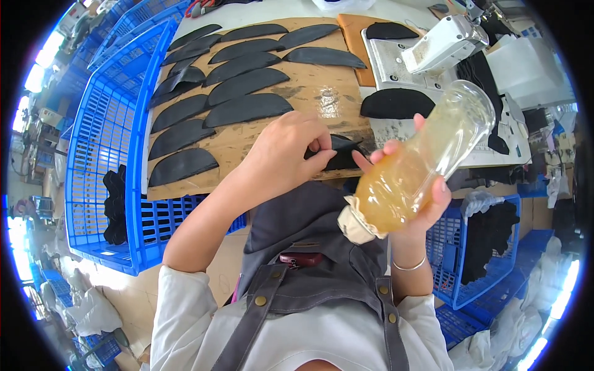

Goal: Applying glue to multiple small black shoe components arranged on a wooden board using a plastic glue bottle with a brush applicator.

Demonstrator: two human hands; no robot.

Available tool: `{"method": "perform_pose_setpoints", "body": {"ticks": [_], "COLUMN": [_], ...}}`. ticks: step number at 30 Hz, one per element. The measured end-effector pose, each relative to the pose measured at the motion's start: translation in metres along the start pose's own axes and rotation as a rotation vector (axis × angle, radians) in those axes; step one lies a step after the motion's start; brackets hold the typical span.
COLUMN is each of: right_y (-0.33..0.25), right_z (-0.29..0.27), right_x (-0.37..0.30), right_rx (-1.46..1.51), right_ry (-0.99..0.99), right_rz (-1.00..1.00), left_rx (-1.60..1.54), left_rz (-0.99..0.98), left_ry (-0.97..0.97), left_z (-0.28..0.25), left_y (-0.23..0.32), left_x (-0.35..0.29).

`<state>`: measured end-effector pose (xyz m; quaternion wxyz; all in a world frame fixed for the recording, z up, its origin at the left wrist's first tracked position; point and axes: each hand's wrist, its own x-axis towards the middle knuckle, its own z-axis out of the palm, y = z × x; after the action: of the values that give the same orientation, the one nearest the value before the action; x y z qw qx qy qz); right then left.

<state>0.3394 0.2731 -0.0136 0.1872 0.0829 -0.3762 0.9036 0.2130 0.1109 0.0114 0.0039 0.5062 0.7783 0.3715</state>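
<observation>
With black pieces (247, 86) laid out in rows, the work looked partway along: left grip (294, 145) pinched another flap (341, 159) at the tabletop's (244, 137) near edge, right grip (426, 214) clasped a tilted bottle (396, 182).

From afar, around the bare left hand (289, 145) and bare right hand (426, 216), I'm reading no words, numbers or signs.

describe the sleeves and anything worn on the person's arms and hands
Both the left hand and right hand are ungloved. Loose white sleeves end around the elbows. A thin, silvery bangle circles the right wrist.
</observation>
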Motion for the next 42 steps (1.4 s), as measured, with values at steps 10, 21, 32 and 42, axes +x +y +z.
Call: {"method": "perform_pose_setpoints", "body": {"ticks": [10, 21, 32, 42], "right_y": [0.004, 0.000, -0.008, 0.004], "right_z": [-0.002, 0.007, 0.008, 0.019], "right_x": [-0.002, -0.004, -0.011, 0.015], "right_rx": [-0.107, -0.115, -0.115, -0.428], "right_ry": [0.089, 0.068, 0.064, 0.041], "right_rz": [0.037, 0.068, 0.040, -0.202], "left_rx": [-0.196, 0.690, 0.670, 0.275], "left_rz": [-0.296, -0.508, -0.709, -0.045], "left_ry": [0.862, 0.420, 0.499, 0.459], "left_z": [-0.093, -0.102, -0.107, -0.048], "left_y": [-0.034, -0.111, -0.114, -0.037], "left_x": [-0.027, -0.084, -0.082, -0.091]}}
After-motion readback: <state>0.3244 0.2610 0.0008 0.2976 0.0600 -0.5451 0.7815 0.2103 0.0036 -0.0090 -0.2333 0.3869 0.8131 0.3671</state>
